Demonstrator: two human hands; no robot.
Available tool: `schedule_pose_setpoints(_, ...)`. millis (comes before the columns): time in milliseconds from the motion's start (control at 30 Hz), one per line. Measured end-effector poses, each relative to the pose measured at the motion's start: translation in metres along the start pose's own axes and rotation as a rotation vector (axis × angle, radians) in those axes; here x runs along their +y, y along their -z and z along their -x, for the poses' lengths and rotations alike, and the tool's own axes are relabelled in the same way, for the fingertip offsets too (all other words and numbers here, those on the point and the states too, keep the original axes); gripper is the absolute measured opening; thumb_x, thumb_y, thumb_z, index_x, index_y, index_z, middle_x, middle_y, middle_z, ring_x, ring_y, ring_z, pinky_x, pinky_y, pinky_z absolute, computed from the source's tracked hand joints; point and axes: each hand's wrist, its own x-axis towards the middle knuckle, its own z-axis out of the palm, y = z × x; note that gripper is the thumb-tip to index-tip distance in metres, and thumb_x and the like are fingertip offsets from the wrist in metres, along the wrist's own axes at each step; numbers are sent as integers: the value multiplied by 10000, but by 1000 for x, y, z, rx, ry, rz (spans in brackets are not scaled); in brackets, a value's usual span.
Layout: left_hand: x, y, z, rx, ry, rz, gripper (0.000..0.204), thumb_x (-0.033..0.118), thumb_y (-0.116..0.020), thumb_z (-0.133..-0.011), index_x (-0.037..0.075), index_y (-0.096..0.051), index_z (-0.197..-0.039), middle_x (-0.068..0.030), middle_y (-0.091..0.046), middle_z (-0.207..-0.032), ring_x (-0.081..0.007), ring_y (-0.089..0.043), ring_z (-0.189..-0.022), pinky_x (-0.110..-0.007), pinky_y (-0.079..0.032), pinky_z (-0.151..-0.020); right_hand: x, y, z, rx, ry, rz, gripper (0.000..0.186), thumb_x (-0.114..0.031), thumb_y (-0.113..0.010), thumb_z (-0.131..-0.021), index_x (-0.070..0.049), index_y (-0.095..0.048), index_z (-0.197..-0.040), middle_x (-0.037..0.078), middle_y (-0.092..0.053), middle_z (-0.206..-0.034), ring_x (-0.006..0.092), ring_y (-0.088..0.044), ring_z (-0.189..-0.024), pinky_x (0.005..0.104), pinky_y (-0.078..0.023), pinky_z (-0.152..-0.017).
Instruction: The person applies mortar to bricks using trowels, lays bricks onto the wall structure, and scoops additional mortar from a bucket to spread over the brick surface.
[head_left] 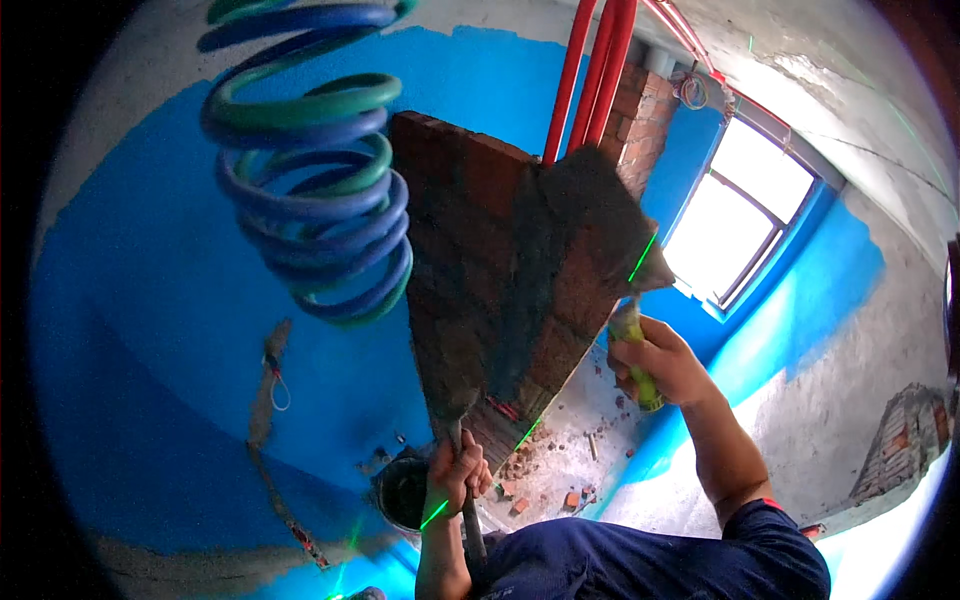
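Note:
My right hand [665,362] is closed round the yellow-green handle of a trowel [640,385]. The trowel's grey blade, partly blending with the mortar, is up against the right edge of a brick wall [450,215]. Dark wet mortar [590,205] covers the upper right and middle of that wall; bare red brick shows elsewhere. Lower down, my left hand [460,468] grips a long grey-brown tool handle [474,525]. Its upper end reaches the bottom of the wall, where I cannot make out the tool's head against the dark surface.
A blue-green coiled hose [310,190] hangs close on the left. Red pipes [595,80] run up behind the wall. A dark bucket [402,492] stands beside my left hand. Brick rubble [520,500] litters the floor. A bright window [735,215] is at right; green laser lines cross the scene.

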Motion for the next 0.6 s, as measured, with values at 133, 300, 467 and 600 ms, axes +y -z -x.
schedule_pose_setpoints(133,-2,1,1,-3,6,-2,95,117,-525,-929,125,-430,-923,26,-358,-542,-81,-336,-422,-251,-337,-428,-5,-3,-31,17,-189,45,163,-190,-589,-889,-46,-520,-924,60,-547,-693,141,-525,-497,268,-415,-414)
schedule_pose_setpoints(300,-6,8,0,-28,-13,35,155,101,-552,-906,142,-404,-890,33,-351,-513,-86,-333,-375,-251,-320,-377,16,3,-48,-13,-291,-146,157,-182,-575,-897,-37,-522,-929,70,-541,-698,148,-508,-485,268,-400,-407)
schedule_pose_setpoints(467,-4,7,1,-7,-14,44,142,101,-544,-910,128,-405,-902,28,-349,-526,-84,-333,-394,-249,-329,-402,53,1,-54,-37,-328,-124,148,-169,-566,-892,-30,-523,-920,79,-541,-709,154,-510,-486,278,-407,-409)
schedule_pose_setpoints(600,2,4,1,-13,0,8,134,100,-533,-917,123,-401,-925,24,-339,-540,-83,-325,-409,-249,-328,-414,91,6,-59,-111,-338,-109,241,-262,-606,-912,-28,-553,-932,64,-578,-697,151,-556,-499,295,-441,-413)
